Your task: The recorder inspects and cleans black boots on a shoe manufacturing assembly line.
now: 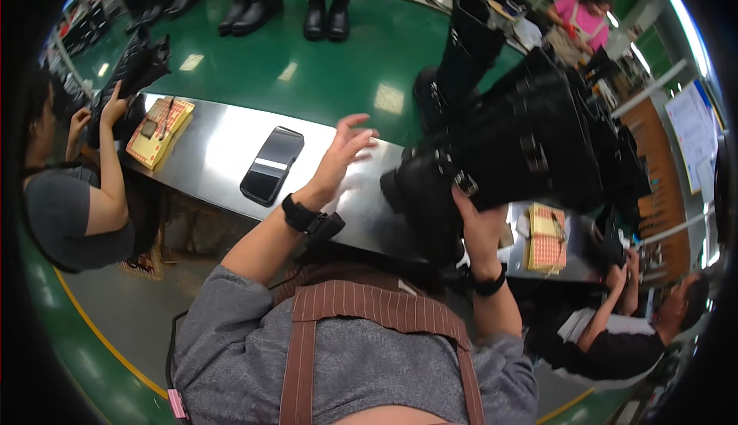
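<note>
In the head view, the right hand (pixel 482 234) holds a black boot (pixel 500 152), its thumb pressed on the near side beside a metal buckle (pixel 465 186); the other fingers are mostly hidden. The boot is tilted over above the right part of a metal table (pixel 206 142), its foot toward the left and its shaft reaching up and right; dark shapes behind the shaft are hard to tell apart. The left hand (pixel 346 158) is empty, fingers loosely spread and slightly bent, raised near the boot's foot but apart from it. A dark phone (pixel 272 165) lies on the table left of that hand, and farther left is a patterned notebook (pixel 144 146) with a pen on it. A second notebook (pixel 546 248) lies right of the right hand. On the green surface (pixel 254 86) beyond, a pair of black boots (pixel 329 11) stands upright, and another boot (pixel 467 40) stands just behind the held one. Co-workers sit at the left (pixel 69 213) and right (pixel 624 344).
</note>
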Demonstrator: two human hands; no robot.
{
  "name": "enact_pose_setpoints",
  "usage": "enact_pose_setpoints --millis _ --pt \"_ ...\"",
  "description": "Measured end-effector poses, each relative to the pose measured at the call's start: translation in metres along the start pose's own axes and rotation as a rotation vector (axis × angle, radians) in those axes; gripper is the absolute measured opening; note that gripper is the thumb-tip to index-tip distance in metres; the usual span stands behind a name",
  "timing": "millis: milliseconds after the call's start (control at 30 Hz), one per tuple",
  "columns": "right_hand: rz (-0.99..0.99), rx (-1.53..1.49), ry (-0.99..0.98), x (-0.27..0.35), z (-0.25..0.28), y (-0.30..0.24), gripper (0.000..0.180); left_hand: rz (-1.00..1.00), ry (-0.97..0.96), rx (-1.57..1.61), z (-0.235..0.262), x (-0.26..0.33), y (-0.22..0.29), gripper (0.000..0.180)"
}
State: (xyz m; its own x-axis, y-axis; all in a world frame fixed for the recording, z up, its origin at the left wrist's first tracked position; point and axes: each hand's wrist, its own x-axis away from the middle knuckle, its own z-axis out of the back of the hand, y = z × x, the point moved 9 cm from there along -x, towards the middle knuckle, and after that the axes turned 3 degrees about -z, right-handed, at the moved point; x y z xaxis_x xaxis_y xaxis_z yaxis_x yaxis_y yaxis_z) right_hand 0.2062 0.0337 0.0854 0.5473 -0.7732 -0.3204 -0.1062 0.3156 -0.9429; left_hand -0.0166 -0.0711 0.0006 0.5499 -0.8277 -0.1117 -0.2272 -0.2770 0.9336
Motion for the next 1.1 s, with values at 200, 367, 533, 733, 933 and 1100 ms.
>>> enact_pose_setpoints --millis 200,367,533,733,933,1100 --pt "0.091 0.766 0.002 0.001 -0.004 0.052 0.060 -0.392 -0.290 -0.735 -0.082 0.070 -0.024 0.086" --pt "0.052 0.102 0.016 0.017 0.031 0.088 0.066 -0.419 -0.228 -0.918 -0.098 0.073 -0.048 0.073" --pt "-0.219 0.367 -0.297 0.040 0.031 0.133 0.088 -0.382 -0.201 -0.824 -0.082 0.054 -0.048 0.067" --pt "-0.089 0.521 -0.342 0.059 -0.007 0.099 0.084 -0.374 -0.323 -1.067 -0.073 0.048 -0.024 0.075" --pt "0.047 0.322 -0.650 0.092 -0.045 0.085 0.074 -0.274 -0.131 -1.357 -0.065 0.043 -0.016 0.099" --pt "-0.104 0.189 -0.436 0.077 -0.011 0.110 0.051 -0.345 -0.142 -1.360 -0.066 0.038 -0.018 0.095"
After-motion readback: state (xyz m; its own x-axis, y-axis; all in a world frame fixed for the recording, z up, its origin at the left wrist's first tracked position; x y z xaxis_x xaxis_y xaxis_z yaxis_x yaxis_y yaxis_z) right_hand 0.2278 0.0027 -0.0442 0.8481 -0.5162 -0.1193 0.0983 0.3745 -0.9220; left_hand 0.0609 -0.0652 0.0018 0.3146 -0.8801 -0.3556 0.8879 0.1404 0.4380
